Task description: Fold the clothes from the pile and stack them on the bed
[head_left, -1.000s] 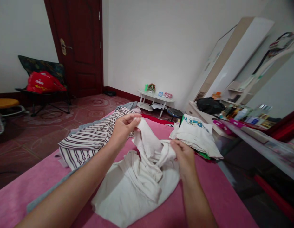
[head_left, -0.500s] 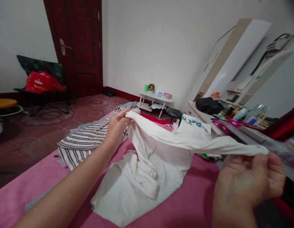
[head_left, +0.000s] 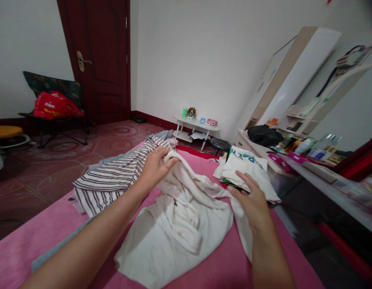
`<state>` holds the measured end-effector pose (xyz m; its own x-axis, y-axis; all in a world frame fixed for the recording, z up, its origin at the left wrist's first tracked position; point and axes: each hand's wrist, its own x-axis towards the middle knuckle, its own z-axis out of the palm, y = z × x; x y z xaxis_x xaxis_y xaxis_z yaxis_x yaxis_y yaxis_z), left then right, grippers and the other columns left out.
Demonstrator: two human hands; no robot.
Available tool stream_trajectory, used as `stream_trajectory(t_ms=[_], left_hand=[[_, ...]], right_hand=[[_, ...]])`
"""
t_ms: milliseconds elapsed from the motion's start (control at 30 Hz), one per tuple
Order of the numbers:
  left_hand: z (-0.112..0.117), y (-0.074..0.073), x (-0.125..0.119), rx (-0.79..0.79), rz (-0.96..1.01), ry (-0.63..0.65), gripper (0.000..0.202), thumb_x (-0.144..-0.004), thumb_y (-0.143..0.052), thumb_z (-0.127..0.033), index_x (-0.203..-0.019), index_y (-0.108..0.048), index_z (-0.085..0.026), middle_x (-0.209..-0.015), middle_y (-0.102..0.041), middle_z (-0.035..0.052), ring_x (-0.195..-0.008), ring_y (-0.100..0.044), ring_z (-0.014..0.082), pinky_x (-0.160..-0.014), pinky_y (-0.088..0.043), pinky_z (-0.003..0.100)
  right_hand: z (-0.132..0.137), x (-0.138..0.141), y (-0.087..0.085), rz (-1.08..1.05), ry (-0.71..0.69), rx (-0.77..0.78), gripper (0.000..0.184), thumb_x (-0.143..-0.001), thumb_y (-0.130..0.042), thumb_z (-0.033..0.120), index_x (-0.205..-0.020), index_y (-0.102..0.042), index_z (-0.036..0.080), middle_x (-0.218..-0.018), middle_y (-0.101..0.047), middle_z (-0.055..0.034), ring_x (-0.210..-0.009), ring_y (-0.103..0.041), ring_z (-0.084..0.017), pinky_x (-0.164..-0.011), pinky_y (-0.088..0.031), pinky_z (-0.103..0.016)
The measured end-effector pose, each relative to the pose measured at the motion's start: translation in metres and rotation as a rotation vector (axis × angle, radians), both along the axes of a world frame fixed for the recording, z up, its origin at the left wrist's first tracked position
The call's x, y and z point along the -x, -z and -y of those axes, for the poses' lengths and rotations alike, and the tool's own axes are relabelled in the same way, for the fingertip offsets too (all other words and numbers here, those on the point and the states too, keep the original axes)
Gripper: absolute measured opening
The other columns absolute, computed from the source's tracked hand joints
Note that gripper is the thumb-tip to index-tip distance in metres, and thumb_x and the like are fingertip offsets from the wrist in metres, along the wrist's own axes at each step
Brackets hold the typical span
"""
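Observation:
A white long-sleeved top [head_left: 161,237] lies rumpled on a pink bed cover [head_left: 20,249], with one sleeve bunched over its middle. My left hand [head_left: 157,164] pinches the top's far edge between thumb and fingers, lifting it slightly. Over the other sleeve, at the right, is my right hand [head_left: 249,196], its thumb and fingers apart. That sleeve hangs down past the wrist, partly hidden behind the hand. Just beyond the right hand sits a stack of folded clothes [head_left: 249,164], a printed white one uppermost. A striped garment [head_left: 104,182] spreads out left of the top.
A low white table [head_left: 198,122] with a small plant stands by the far wall, beside a dark round stool [head_left: 220,144]. To the right is a dresser [head_left: 244,140] with a black bag [head_left: 265,134]. A folding chair [head_left: 50,90] holds a red bag [head_left: 56,106].
My right hand has let go of the sleeve's end and moved left, back toward the top. The stretched sleeve has dropped. My left hand has lowered slightly, still gripping the edge.

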<state>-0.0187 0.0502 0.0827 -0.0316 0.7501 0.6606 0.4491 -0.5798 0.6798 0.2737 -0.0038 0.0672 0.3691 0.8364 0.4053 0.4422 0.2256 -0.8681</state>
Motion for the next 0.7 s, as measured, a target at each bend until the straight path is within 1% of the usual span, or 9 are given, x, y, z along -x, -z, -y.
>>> stream_trajectory(t_ms=[100,233,300,367,433,500,533,600,700], left_hand=[[0.008,-0.005,-0.008,0.186,0.22,0.272,0.022,-0.077,-0.064,-0.038,-0.072,-0.061,-0.017,-0.065,-0.056,-0.0009,-0.06,-0.05,0.0136,-0.057,-0.038,0.022],[0.029,-0.016,-0.019,0.342,0.477,0.568,0.03,-0.073,-0.07,-0.044,-0.079,-0.06,-0.017,-0.067,-0.06,-0.0004,-0.056,-0.052,0.0114,-0.053,-0.04,0.02],[0.044,-0.024,-0.024,0.41,0.491,0.676,0.033,-0.072,-0.071,-0.047,-0.08,-0.061,-0.017,-0.067,-0.061,0.0002,-0.054,-0.053,0.0113,-0.051,-0.04,0.021],[0.059,-0.031,-0.029,0.468,0.426,0.776,0.034,-0.07,-0.072,-0.048,-0.079,-0.062,-0.016,-0.066,-0.062,0.0013,-0.052,-0.054,0.0117,-0.048,-0.04,0.021],[0.071,-0.038,-0.032,0.494,0.337,0.85,0.034,-0.07,-0.072,-0.047,-0.076,-0.063,-0.016,-0.064,-0.061,0.0015,-0.051,-0.053,0.0117,-0.047,-0.039,0.021],[0.076,-0.043,-0.031,0.473,0.273,0.864,0.03,-0.071,-0.072,-0.044,-0.072,-0.062,-0.015,-0.061,-0.058,0.0001,-0.05,-0.051,0.0106,-0.046,-0.038,0.02],[0.076,-0.044,-0.029,0.449,0.257,0.839,0.028,-0.072,-0.071,-0.042,-0.071,-0.062,-0.016,-0.061,-0.056,-0.0006,-0.05,-0.05,0.01,-0.046,-0.037,0.019],[0.069,-0.045,-0.023,0.383,0.24,0.733,0.025,-0.073,-0.071,-0.039,-0.07,-0.061,-0.016,-0.062,-0.055,-0.0014,-0.052,-0.049,0.0095,-0.047,-0.036,0.019],[0.047,-0.037,-0.011,0.306,0.153,0.616,0.025,-0.064,-0.078,-0.033,-0.074,-0.063,-0.016,-0.067,-0.059,-0.0007,-0.058,-0.052,0.0113,-0.052,-0.038,0.019]], right_hand=[[0.001,0.025,0.005,0.094,-0.233,0.085,0.069,-0.057,-0.077,0.027,-0.124,-0.059,0.026,-0.15,-0.031,-0.0091,-0.136,-0.031,-0.028,-0.109,-0.028,-0.048],[0.001,0.049,0.012,0.037,-0.443,0.105,0.077,-0.065,-0.072,0.022,-0.137,-0.044,0.031,-0.154,-0.023,-0.0075,-0.136,-0.032,-0.028,-0.099,-0.041,-0.047],[0.003,0.058,0.014,0.001,-0.522,0.082,0.078,-0.069,-0.069,0.021,-0.14,-0.04,0.032,-0.152,-0.028,-0.0066,-0.132,-0.038,-0.027,-0.096,-0.044,-0.044],[0.006,0.066,0.014,-0.02,-0.608,0.068,0.076,-0.07,-0.068,0.021,-0.14,-0.04,0.032,-0.147,-0.038,-0.0055,-0.126,-0.046,-0.025,-0.096,-0.044,-0.041],[0.009,0.072,0.014,0.007,-0.693,0.083,0.067,-0.069,-0.068,0.021,-0.133,-0.05,0.027,-0.134,-0.054,-0.005,-0.117,-0.053,-0.025,-0.095,-0.045,-0.039],[0.01,0.074,0.015,0.059,-0.739,0.156,0.042,-0.068,-0.066,0.023,-0.11,-0.068,0.021,-0.108,-0.068,-0.0046,-0.098,-0.061,-0.025,-0.084,-0.049,-0.037],[0.009,0.071,0.015,0.073,-0.72,0.198,0.029,-0.069,-0.064,0.024,-0.096,-0.072,0.019,-0.093,-0.071,-0.0038,-0.087,-0.063,-0.025,-0.077,-0.051,-0.035],[0.005,0.06,0.014,0.033,-0.539,0.204,0.015,-0.068,-0.061,0.023,-0.076,-0.072,0.018,-0.074,-0.069,-0.0015,-0.072,-0.062,-0.022,-0.066,-0.05,-0.032],[-0.001,0.033,0.005,-0.238,-0.124,-0.034,0.019,-0.06,-0.062,0.02,-0.076,-0.071,0.018,-0.073,-0.068,0.0009,-0.071,-0.061,-0.019,-0.064,-0.048,-0.027]])
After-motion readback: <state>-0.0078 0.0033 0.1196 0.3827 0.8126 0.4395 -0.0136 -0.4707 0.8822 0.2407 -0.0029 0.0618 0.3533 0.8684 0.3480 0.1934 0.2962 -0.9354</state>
